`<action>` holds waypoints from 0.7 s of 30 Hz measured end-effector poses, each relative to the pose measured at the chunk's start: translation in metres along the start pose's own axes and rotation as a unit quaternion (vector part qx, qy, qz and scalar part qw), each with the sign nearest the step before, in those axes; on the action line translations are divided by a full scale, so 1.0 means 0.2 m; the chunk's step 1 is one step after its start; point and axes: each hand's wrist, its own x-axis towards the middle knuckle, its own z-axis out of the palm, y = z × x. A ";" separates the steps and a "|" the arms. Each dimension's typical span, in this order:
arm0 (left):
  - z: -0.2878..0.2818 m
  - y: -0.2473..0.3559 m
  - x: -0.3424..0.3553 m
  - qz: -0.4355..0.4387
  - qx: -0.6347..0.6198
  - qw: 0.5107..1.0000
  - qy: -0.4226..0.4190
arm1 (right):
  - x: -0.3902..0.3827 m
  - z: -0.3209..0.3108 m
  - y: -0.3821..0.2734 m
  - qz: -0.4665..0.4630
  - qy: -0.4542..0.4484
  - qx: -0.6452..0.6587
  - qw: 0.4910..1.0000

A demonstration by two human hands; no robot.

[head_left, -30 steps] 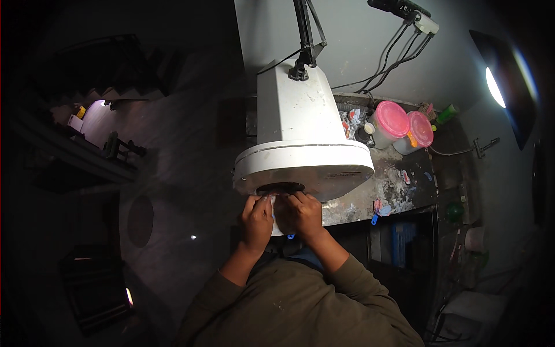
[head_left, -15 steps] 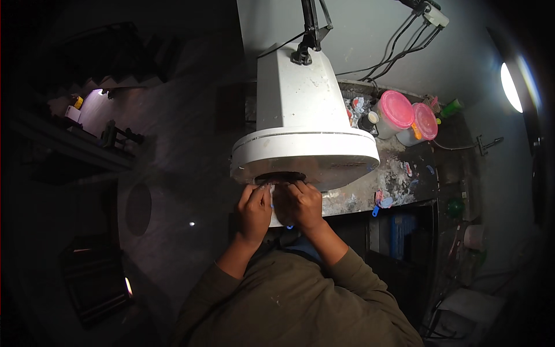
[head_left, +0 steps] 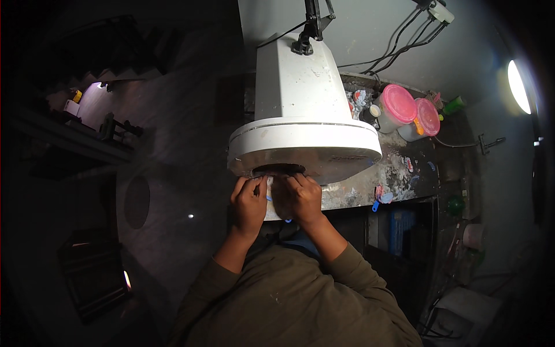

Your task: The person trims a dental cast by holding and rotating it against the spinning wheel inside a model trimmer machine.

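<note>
A white machine (head_left: 303, 134) with a broad, rounded housing stands in front of me, a dark opening (head_left: 280, 169) low on its near face. Just below that opening, my left hand (head_left: 247, 203) is closed with its fingertips pinched together. A small whitish piece (head_left: 270, 181) shows beside those fingertips; whether they grip it I cannot tell. My right hand (head_left: 304, 199) is closed too, a short way to the right, its fingertips at the lower rim of the opening. What it holds is hidden behind the fingers.
Two tubs with pink lids (head_left: 399, 102) stand on the worktop (head_left: 399, 173) at the back right, beside a small open jar (head_left: 374, 111). Nearer lies a blue-handled item (head_left: 376, 205) among white residue. A black lamp arm (head_left: 313, 26) rises behind the machine. Cables (head_left: 393, 58) run along the wall.
The view has shifted slightly, so the machine sits a little higher. My left hand has drifted slightly left, widening the gap between the hands; both remain closed at the opening.
</note>
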 end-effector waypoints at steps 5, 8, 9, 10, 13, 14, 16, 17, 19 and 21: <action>0.01 -0.03 -0.01 -0.001 0.010 1.000 0.000 | 0.01 0.00 0.00 -0.004 0.002 0.005 1.000; 0.02 -0.04 -0.01 0.011 -0.002 1.000 0.012 | 0.00 0.01 0.01 -0.012 0.010 0.004 1.000; 0.02 -0.03 -0.01 0.011 -0.002 1.000 0.013 | 0.00 0.01 0.02 -0.018 0.020 0.000 1.000; 0.02 -0.02 -0.01 0.001 -0.005 1.000 0.009 | 0.01 0.01 0.02 -0.024 0.030 -0.003 0.999; 0.02 -0.02 -0.01 -0.006 -0.009 1.000 0.006 | 0.00 -0.01 0.00 -0.007 0.009 -0.001 1.000; 0.02 -0.03 -0.01 -0.003 -0.010 1.000 0.007 | 0.00 -0.01 0.00 -0.008 0.009 -0.001 1.000; 0.03 -0.04 -0.01 0.010 -0.003 1.000 0.014 | 0.01 -0.01 0.00 -0.013 0.014 0.001 1.000; 0.03 -0.05 -0.01 0.022 0.003 1.000 0.019 | 0.01 0.00 0.00 -0.015 0.015 0.001 1.000; 0.03 -0.05 -0.01 0.006 0.006 1.000 0.009 | 0.00 0.00 0.01 -0.013 0.018 0.002 1.000; 0.03 -0.05 -0.02 -0.010 0.009 1.000 0.000 | 0.00 0.01 0.03 -0.018 0.021 -0.007 1.000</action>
